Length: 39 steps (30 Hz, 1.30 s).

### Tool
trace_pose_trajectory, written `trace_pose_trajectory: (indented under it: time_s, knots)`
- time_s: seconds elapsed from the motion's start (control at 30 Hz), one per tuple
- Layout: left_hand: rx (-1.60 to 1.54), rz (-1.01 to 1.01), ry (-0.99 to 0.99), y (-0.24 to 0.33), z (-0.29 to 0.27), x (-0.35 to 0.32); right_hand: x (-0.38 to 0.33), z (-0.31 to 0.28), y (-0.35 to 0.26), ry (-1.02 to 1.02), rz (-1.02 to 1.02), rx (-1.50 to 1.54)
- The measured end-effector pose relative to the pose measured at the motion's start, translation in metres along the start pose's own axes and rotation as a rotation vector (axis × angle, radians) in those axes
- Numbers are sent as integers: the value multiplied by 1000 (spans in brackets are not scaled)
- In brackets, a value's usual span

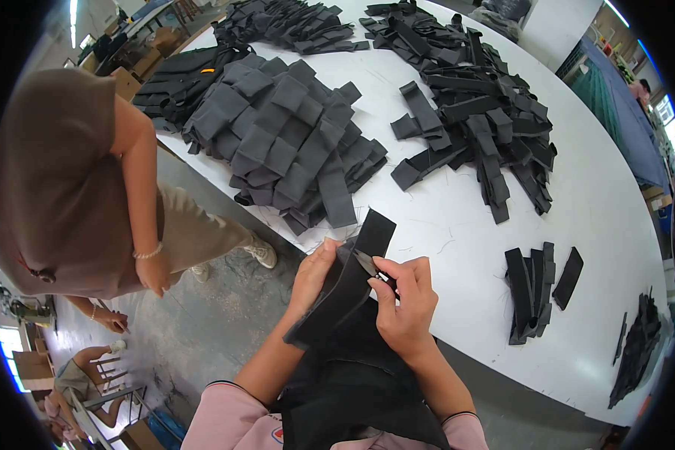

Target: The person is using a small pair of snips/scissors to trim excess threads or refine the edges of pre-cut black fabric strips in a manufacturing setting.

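Observation:
My left hand (315,274) grips a long black fabric strip (352,266) from its left side and holds it up over the edge of the white table (457,217). My right hand (406,298) pinches a small metal thread snipper (367,264), whose tip touches the strip near its upper end. More black fabric (352,375) lies bunched in my lap below both hands.
A big heap of dark grey folded strips (289,142) lies at the table's left, a black pile (476,112) at the middle back, and small black stacks (536,289) at the right. A person in a brown top (60,180) stands to the left beside the table.

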<state>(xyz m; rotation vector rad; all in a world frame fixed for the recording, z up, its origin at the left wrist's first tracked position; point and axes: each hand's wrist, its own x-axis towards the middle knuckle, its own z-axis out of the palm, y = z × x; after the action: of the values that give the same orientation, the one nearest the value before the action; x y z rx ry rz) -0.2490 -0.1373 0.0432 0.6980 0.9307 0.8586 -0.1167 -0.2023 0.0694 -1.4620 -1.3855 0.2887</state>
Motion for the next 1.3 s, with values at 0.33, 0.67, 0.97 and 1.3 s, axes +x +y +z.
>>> trace_pose_trajectory:
  time_s: [0.33, 0.67, 0.97, 1.3]
  knots:
    - [20, -25, 23, 2, -1, 6, -11, -24, 17, 8, 429, 436]
    - [-96, -23, 80, 21, -1, -3, -18, -15, 13, -45, 238, 356]
    - [176, 234, 56, 16, -7, -21, 8, 16, -18, -135, 352, 517]
    - [358, 225, 64, 2, -32, -6, 4, 33, 15, -296, 579, 573]
